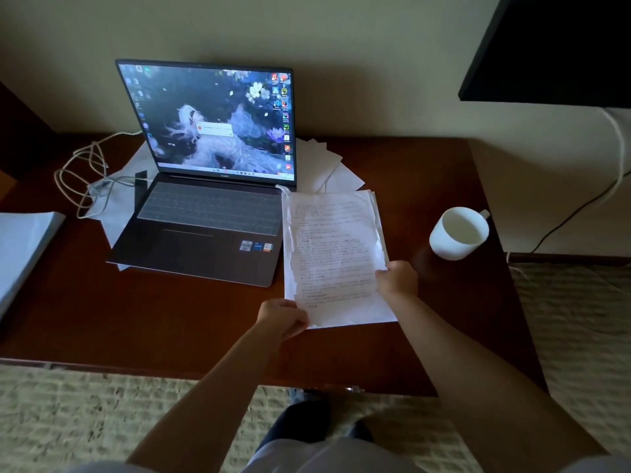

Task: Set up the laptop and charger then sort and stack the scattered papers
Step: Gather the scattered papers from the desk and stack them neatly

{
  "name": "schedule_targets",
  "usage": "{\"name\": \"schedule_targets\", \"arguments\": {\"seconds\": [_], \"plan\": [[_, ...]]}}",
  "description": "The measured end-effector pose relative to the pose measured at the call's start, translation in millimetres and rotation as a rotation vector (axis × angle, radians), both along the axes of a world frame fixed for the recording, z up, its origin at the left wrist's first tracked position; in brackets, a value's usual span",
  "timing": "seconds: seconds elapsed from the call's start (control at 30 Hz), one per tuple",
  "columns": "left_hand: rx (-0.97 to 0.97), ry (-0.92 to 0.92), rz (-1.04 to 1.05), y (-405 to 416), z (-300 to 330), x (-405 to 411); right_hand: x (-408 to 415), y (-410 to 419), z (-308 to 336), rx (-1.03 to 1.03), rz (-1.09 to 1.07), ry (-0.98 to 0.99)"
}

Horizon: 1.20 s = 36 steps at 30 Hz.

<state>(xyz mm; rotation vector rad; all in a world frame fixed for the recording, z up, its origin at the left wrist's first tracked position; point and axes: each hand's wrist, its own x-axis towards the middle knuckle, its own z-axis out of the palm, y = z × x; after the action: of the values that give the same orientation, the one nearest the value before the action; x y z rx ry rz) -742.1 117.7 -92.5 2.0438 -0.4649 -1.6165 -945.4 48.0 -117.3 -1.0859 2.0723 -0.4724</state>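
Both hands grip one stack of papers (336,254) at centre right of the frame: the left hand (281,317) pinches its lower left corner, the right hand (397,278) curls over its right edge, fingers clamped on the sheets. Printed text covers the top sheet, and the stack lies on the dark wooden bench (170,312) with its left edge just beside the laptop (208,186). That laptop stands open left of centre, its screen lit, resting on a few loose sheets (111,216). More blank sheets (333,169) fan out behind the stack, next to the screen. At the upper left a white charger cable (80,172) lies in tangled loops beside the laptop. A white mug (459,232) stands at the right, well apart from the stack. Another pile of paper (24,247) shows at the left edge.
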Motion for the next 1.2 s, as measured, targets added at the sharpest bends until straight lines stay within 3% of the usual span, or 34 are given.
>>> {"name": "schedule_targets", "arguments": {"seconds": [0.27,0.63,0.73,0.9,1.03,1.2], "plan": [[-0.014,-0.121,0.08,3.7,0.6,-2.5,-7.9,1.1,0.0,-0.031,0.024,0.071],[-0.008,-0.102,0.169,-1.4,3.1,-13.5,-5.6,0.3,-0.4,-0.052,0.013,0.008],[-0.014,-0.148,0.086,2.7,2.6,-9.4,-5.1,1.2,0.7,-0.055,0.013,0.009],[0.041,-0.138,0.121,7.8,1.2,-1.4,-5.6,2.3,0.5,-0.062,0.017,0.003],[0.014,-0.304,0.11,5.4,-6.1,-2.9,-1.6,6.1,-0.2,-0.077,0.049,0.023],[-0.126,-0.584,-0.093,-9.8,-8.1,-9.6,1.2,5.5,-2.3,-0.074,0.055,0.052]]}}
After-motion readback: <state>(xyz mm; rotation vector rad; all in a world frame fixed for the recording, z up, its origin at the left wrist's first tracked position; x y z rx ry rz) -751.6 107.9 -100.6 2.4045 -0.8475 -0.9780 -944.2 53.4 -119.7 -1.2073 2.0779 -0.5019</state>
